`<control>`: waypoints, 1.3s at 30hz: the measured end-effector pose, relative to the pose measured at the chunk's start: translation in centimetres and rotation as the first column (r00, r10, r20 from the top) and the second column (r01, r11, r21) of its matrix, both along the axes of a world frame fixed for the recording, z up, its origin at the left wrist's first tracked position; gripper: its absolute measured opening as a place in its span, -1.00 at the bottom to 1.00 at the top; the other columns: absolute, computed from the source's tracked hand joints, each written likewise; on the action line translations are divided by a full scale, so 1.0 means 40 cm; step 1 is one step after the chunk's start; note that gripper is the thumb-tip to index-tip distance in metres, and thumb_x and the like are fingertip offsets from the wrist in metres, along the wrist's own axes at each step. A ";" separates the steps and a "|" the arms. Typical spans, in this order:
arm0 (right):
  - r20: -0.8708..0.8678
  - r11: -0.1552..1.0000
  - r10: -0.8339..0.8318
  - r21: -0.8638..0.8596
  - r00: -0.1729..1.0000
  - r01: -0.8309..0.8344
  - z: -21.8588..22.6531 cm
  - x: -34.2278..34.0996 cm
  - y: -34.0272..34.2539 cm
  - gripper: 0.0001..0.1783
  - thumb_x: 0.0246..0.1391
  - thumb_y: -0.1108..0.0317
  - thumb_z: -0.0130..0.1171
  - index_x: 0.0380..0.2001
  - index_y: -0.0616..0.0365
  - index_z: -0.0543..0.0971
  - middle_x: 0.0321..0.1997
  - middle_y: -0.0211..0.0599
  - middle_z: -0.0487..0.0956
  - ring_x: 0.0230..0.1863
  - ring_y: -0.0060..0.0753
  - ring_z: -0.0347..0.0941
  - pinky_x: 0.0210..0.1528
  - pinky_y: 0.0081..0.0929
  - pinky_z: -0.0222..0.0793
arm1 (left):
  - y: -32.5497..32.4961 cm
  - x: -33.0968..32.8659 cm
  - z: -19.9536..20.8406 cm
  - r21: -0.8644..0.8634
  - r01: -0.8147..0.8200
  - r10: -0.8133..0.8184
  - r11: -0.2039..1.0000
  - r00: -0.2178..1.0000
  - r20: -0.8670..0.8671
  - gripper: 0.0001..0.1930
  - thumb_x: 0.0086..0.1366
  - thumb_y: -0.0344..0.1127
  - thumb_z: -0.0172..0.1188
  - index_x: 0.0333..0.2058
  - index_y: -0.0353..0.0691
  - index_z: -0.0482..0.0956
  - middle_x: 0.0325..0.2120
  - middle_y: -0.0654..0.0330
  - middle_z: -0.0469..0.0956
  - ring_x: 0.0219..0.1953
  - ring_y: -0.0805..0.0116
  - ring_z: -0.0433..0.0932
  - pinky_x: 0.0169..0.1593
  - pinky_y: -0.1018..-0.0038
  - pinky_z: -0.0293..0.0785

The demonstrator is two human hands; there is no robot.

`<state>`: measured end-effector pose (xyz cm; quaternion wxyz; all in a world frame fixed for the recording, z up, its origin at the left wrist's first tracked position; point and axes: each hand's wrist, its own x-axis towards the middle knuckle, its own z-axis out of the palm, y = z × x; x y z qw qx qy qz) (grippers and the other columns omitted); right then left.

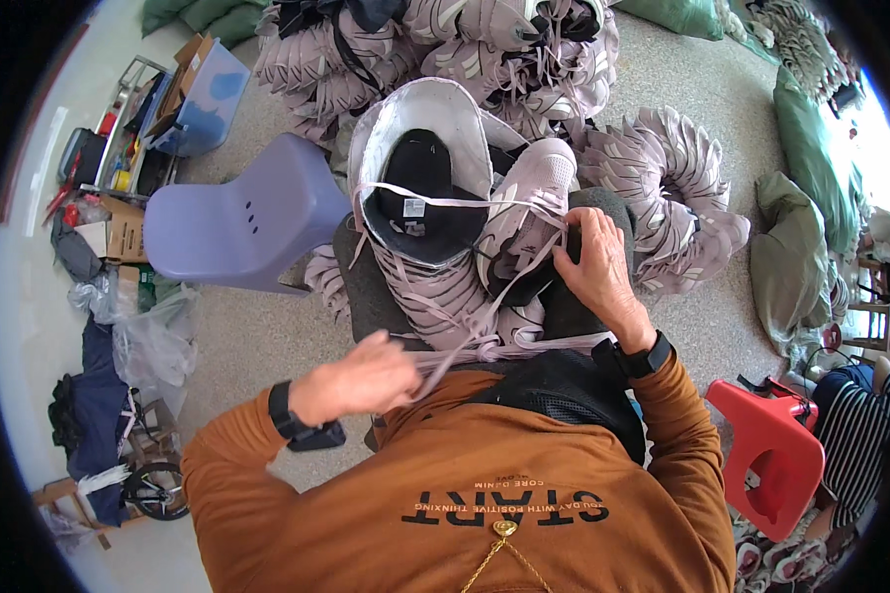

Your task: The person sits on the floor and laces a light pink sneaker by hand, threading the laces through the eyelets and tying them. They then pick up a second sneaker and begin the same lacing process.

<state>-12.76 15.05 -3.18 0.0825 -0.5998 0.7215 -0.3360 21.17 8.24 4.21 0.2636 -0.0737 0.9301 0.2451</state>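
Observation:
A pale pink sneaker [531, 191] lies on my lap, its toe pointing away from me and its laces partly threaded. My right hand [601, 269] is at the sneaker's right side, thumb and fingers closed on its edge by the eyelets. From the eyelets a pale pink shoelace [504, 295] runs down toward my left hand [358, 380], which is slightly blurred with curled fingers closed on it. More pink laces [554, 346] lie across my lap in a bundle. Left of the sneaker, a white-lined open holder [366, 163] contains a black insole [420, 158].
Stacked pink shoe uppers [435, 296] rest below the holder, with larger piles [524, 59] ahead and a curved row [677, 188] to the right. A purple plastic chair [237, 222] stands left, a red stool [769, 460] right. Green sacks [811, 148] line the right.

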 end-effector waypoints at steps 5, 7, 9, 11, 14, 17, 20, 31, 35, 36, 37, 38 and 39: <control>0.048 0.999 0.015 0.046 0.999 -0.017 0.001 -0.002 0.011 -0.57 -0.04 0.40 0.29 -0.08 0.19 0.42 -0.12 -0.09 0.47 -0.01 0.00 0.41 0.06 -0.16 0.24 | -0.082 -0.340 0.000 -0.305 -0.306 -0.059 0.902 0.612 -0.789 -0.76 0.22 -0.32 0.24 -0.18 -0.30 0.55 -0.30 0.08 0.50 -0.10 0.11 0.49 0.06 0.13 0.37; 0.047 0.999 0.026 0.035 0.999 -0.027 0.002 -0.002 0.012 -0.56 -0.04 0.40 0.30 -0.07 0.18 0.42 -0.12 -0.09 0.48 -0.01 0.00 0.41 0.07 -0.16 0.24 | -0.125 -0.438 -0.046 -0.495 -0.374 -0.230 0.785 0.565 -0.792 -0.84 0.22 -0.40 0.18 -0.23 -0.30 0.55 -0.34 0.09 0.50 -0.09 0.11 0.56 0.11 0.12 0.43; 0.043 0.999 0.047 0.013 0.998 -0.048 0.007 0.006 0.010 -0.55 -0.05 0.41 0.30 -0.06 0.18 0.42 -0.11 -0.08 0.48 0.00 0.00 0.41 0.07 -0.16 0.24 | -0.139 -0.475 -0.082 -0.518 -0.338 -0.071 0.786 0.783 -0.618 -0.89 0.20 -0.43 0.16 -0.29 -0.28 0.53 -0.36 0.10 0.51 -0.19 0.11 0.63 -0.01 0.20 0.53; 0.036 0.999 0.036 0.012 0.999 -0.037 0.001 0.005 0.014 -0.52 -0.05 0.40 0.31 -0.03 0.18 0.42 -0.09 -0.09 0.48 0.01 0.01 0.40 0.07 -0.15 0.24 | -0.145 -0.487 -0.080 -0.527 -0.298 -0.021 0.796 0.856 -0.516 -0.93 0.19 -0.44 0.15 -0.33 -0.25 0.52 -0.38 0.11 0.51 -0.31 0.13 0.66 -0.17 0.27 0.59; 0.028 0.999 0.016 -0.033 0.999 -0.015 0.003 0.006 0.015 -0.49 -0.04 0.39 0.32 0.01 0.18 0.43 -0.07 -0.10 0.48 0.00 0.01 0.40 0.06 -0.14 0.24 | -0.163 -0.446 -0.042 -0.512 -0.288 -0.091 0.809 0.800 -0.593 -0.95 0.17 -0.47 0.15 -0.36 -0.25 0.50 -0.44 0.10 0.50 -0.50 0.15 0.65 -0.45 0.36 0.57; 0.014 0.990 0.025 -0.141 1.000 -0.023 0.021 0.011 -0.012 -0.52 -0.04 0.38 0.32 0.00 0.17 0.48 -0.06 -0.12 0.48 -0.01 0.01 0.39 0.04 -0.15 0.25 | -0.150 -0.387 0.057 -0.502 -0.310 -0.056 0.808 0.807 -0.588 -0.96 0.19 -0.48 0.14 -0.37 -0.27 0.49 -0.42 0.09 0.49 -0.49 0.14 0.64 -0.45 0.33 0.56; -0.016 0.965 0.143 -0.220 0.990 -0.143 0.048 0.026 -0.064 -0.66 -0.02 0.40 0.31 -0.12 0.15 0.57 -0.07 -0.15 0.49 -0.02 -0.03 0.40 0.03 -0.17 0.27 | -0.129 -0.349 0.115 -0.470 -0.349 -0.011 0.810 0.794 -0.608 -0.91 0.21 -0.51 0.15 -0.29 -0.30 0.52 -0.40 0.09 0.48 -0.48 0.12 0.62 -0.46 0.31 0.53; 0.967 0.872 -0.039 -0.089 0.251 0.481 -0.048 -0.123 -0.050 -0.75 0.41 0.29 -0.09 -0.24 0.19 0.53 -0.31 -0.28 0.63 -0.50 -0.58 0.47 -0.51 -0.59 0.41 | -0.117 -0.239 0.079 -0.080 -0.530 0.335 0.844 0.639 -0.692 -0.81 0.27 -0.57 0.15 -0.14 -0.38 0.58 -0.35 -0.01 0.56 -0.38 -0.01 0.61 -0.35 0.25 0.53; 0.994 0.853 -0.013 -0.044 0.106 0.520 -0.064 -0.201 0.001 -0.78 0.39 0.30 -0.09 -0.17 0.20 0.49 -0.24 -0.20 0.64 -0.48 -0.51 0.48 -0.52 -0.54 0.38 | -0.120 -0.260 0.021 -0.040 -0.547 0.383 0.836 0.635 -0.670 -0.84 0.29 -0.57 0.13 -0.16 -0.40 0.57 -0.37 -0.02 0.52 -0.37 -0.04 0.60 -0.32 0.22 0.53; 0.998 0.858 0.003 -0.036 0.065 0.512 -0.072 -0.224 0.017 -0.78 0.38 0.30 -0.08 -0.17 0.21 0.49 -0.24 -0.19 0.64 -0.47 -0.49 0.48 -0.51 -0.53 0.38 | -0.128 -0.261 0.005 -0.043 -0.541 0.364 0.840 0.620 -0.695 -0.85 0.30 -0.57 0.11 -0.17 -0.40 0.57 -0.38 -0.02 0.51 -0.38 -0.05 0.58 -0.32 0.22 0.52; 1.000 0.860 0.016 -0.027 0.025 0.510 -0.086 -0.251 0.036 -0.78 0.38 0.30 -0.07 -0.17 0.21 0.50 -0.23 -0.19 0.64 -0.45 -0.48 0.48 -0.49 -0.52 0.37 | -0.134 -0.269 -0.006 -0.024 -0.541 0.369 0.841 0.604 -0.706 -0.85 0.30 -0.57 0.11 -0.17 -0.40 0.57 -0.38 -0.02 0.51 -0.37 -0.05 0.58 -0.31 0.23 0.52; 1.000 0.855 0.001 0.013 -0.026 0.519 -0.093 -0.273 0.052 -0.79 0.36 0.31 -0.04 -0.17 0.21 0.51 -0.23 -0.21 0.64 -0.42 -0.46 0.48 -0.46 -0.51 0.38 | -0.135 -0.274 -0.012 -0.004 -0.543 0.376 0.839 0.587 -0.717 -0.85 0.30 -0.58 0.11 -0.18 -0.40 0.57 -0.38 -0.02 0.51 -0.37 -0.04 0.58 -0.30 0.23 0.52; 0.998 0.856 0.014 0.020 -0.062 0.516 -0.102 -0.293 0.067 -0.79 0.36 0.31 -0.04 -0.16 0.20 0.52 -0.23 -0.22 0.64 -0.42 -0.45 0.48 -0.44 -0.52 0.38 | -0.137 -0.279 -0.019 0.014 -0.545 0.383 0.838 0.569 -0.728 -0.86 0.30 -0.58 0.11 -0.18 -0.40 0.57 -0.38 -0.01 0.51 -0.36 -0.04 0.58 -0.30 0.24 0.52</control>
